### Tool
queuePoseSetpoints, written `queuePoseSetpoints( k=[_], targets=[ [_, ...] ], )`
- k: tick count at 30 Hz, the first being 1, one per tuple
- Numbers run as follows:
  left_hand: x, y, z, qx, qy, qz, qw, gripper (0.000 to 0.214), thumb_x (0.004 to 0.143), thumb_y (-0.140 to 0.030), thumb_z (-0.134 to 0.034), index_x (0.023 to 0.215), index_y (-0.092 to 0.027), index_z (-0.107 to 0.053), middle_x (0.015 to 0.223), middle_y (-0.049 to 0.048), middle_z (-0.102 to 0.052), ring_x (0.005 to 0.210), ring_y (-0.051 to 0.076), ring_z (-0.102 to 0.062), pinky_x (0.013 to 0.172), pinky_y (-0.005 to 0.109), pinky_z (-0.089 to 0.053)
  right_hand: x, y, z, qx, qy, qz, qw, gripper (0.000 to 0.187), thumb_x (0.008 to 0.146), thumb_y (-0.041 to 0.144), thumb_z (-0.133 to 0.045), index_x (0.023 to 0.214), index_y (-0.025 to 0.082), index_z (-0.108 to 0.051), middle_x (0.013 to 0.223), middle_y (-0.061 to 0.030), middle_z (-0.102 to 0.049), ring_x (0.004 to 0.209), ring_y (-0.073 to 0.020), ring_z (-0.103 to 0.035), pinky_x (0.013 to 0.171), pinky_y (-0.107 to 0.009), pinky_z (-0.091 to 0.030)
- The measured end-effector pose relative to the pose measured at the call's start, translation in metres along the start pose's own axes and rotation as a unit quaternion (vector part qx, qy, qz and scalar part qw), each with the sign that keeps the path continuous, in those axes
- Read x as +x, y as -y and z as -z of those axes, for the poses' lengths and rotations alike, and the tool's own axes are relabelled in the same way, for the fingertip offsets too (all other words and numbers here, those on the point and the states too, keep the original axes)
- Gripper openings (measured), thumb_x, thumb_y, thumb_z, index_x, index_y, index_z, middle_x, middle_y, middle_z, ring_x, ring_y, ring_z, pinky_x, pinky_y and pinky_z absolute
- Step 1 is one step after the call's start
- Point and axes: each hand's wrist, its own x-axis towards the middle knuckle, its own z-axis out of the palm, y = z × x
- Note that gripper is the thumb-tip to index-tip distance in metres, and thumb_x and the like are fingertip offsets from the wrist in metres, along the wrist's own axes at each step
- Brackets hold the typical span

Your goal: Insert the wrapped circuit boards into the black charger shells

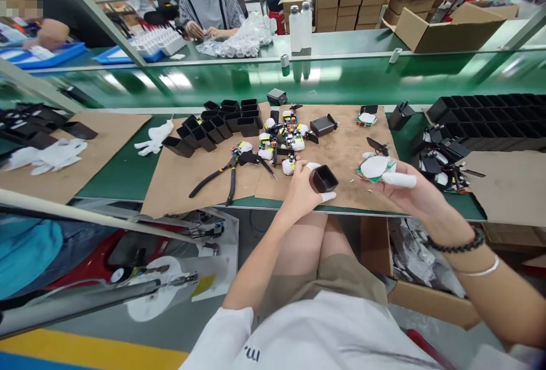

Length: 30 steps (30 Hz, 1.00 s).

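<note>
My left hand [305, 188] grips a small black square plastic housing [323, 178] between finger-cotted thumb and fingers, just above the front edge of the cardboard mat [341, 142]. My right hand [403, 188] holds a small circuit board assembly with a white round part and green edge [375, 166], thumb cot on top. Between and behind the hands lies a heap of similar small board assemblies [281, 140] and a pair of black-handled pliers [226, 174].
Several empty black housings [217, 125] stand at the back left of the mat; a black tray of cells [490, 114] sits right. White gloves [156, 138] lie left. Beyond the green conveyor [298, 80], other people work near cardboard boxes [443, 23].
</note>
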Motion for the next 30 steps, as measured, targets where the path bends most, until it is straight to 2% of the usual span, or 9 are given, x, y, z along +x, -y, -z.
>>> queuePoseSetpoints(
  k=[3,6,10,13,16,18,20,25,30],
  targets=[
    [-0.004,-0.005,-0.011,0.02,-0.043,0.036,0.998,0.066,0.056,-0.025,-0.1,0.108,-0.02,-0.061,0.111,0.0066,-0.063,0.109,0.028,-0.064,0.1,0.044,-0.053,-0.019,-0.028,-0.02,0.043,-0.074,0.056,0.995,0.049,0.051,0.022,-0.089,0.098,0.031,-0.079,0.105,-0.0015,-0.082,0.11,-0.031,-0.076,0.108,-0.049,-0.059],
    [-0.008,-0.005,-0.023,-0.004,-0.065,0.064,0.996,0.053,0.065,-0.023,-0.096,0.106,-0.02,-0.063,0.097,0.0027,-0.067,0.094,0.024,-0.067,0.088,0.037,-0.054,-0.028,-0.056,-0.041,0.077,-0.143,0.095,0.982,0.045,0.058,0.024,-0.088,0.099,0.035,-0.075,0.116,0.0005,-0.08,0.119,-0.0266,-0.073,0.109,-0.046,-0.058],
    [-0.019,-0.008,-0.029,0.003,-0.138,-0.037,0.99,0.029,0.08,-0.02,-0.084,0.104,-0.019,-0.068,0.096,0.0036,-0.068,0.087,0.019,-0.066,0.077,0.028,-0.053,-0.035,-0.075,-0.058,0.085,-0.196,0.14,0.967,0.059,0.062,0.021,-0.088,0.116,0.038,-0.069,0.141,0.0007,-0.07,0.138,-0.0226,-0.063,0.116,-0.042,-0.054],
    [-0.031,-0.02,-0.027,0.05,-0.192,-0.106,0.974,0.023,0.087,-0.015,-0.072,0.11,-0.019,-0.07,0.091,0.0021,-0.063,0.072,0.014,-0.057,0.064,0.024,-0.048,-0.044,-0.076,-0.064,0.026,-0.221,0.192,0.956,0.067,0.063,0.019,-0.09,0.122,0.036,-0.066,0.145,-0.0035,-0.067,0.141,-0.0243,-0.061,0.118,-0.044,-0.053],
    [-0.041,-0.036,-0.023,0.09,-0.235,-0.171,0.953,0.032,0.086,-0.006,-0.064,0.116,-0.018,-0.069,0.087,0.0003,-0.057,0.069,0.012,-0.051,0.062,0.023,-0.045,-0.051,-0.078,-0.07,-0.06,-0.244,0.328,0.911,0.067,0.064,0.021,-0.092,0.125,0.03,-0.065,0.14,-0.009,-0.07,0.134,-0.0301,-0.067,0.117,-0.052,-0.054],
    [-0.045,-0.044,-0.021,0.103,-0.254,-0.211,0.938,0.033,0.087,-0.008,-0.066,0.118,-0.019,-0.068,0.088,0.0003,-0.056,0.074,0.013,-0.054,0.066,0.023,-0.047,-0.054,-0.082,-0.073,-0.102,-0.243,0.434,0.862,0.067,0.065,0.02,-0.092,0.126,0.026,-0.065,0.138,-0.0114,-0.071,0.128,-0.0336,-0.071,0.115,-0.058,-0.055],
    [-0.047,-0.049,-0.02,0.104,-0.262,-0.236,0.93,0.031,0.09,-0.013,-0.069,0.12,-0.018,-0.067,0.091,0.0007,-0.057,0.078,0.013,-0.057,0.068,0.023,-0.048,-0.055,-0.086,-0.077,-0.126,-0.236,0.489,0.831,0.067,0.067,0.017,-0.091,0.128,0.026,-0.064,0.14,-0.0122,-0.07,0.129,-0.0355,-0.07,0.114,-0.062,-0.055],
    [-0.048,-0.054,-0.02,0.094,-0.279,-0.265,0.918,0.026,0.097,-0.029,-0.069,0.121,-0.018,-0.067,0.087,-0.0007,-0.055,0.072,0.011,-0.051,0.063,0.023,-0.043,-0.058,-0.087,-0.08,-0.174,-0.249,0.497,0.813,0.068,0.072,0.014,-0.087,0.134,0.031,-0.065,0.137,-0.01,-0.071,0.122,-0.0349,-0.073,0.106,-0.059,-0.062],
    [-0.05,-0.054,-0.021,0.078,-0.284,-0.253,0.922,0.027,0.096,-0.032,-0.071,0.12,-0.019,-0.069,0.085,-0.0016,-0.053,0.071,0.011,-0.048,0.061,0.023,-0.041,-0.06,-0.087,-0.075,-0.204,-0.265,0.51,0.793,0.067,0.072,0.014,-0.086,0.134,0.028,-0.067,0.126,-0.0099,-0.075,0.122,-0.0335,-0.073,0.103,-0.054,-0.064]
  ],
)
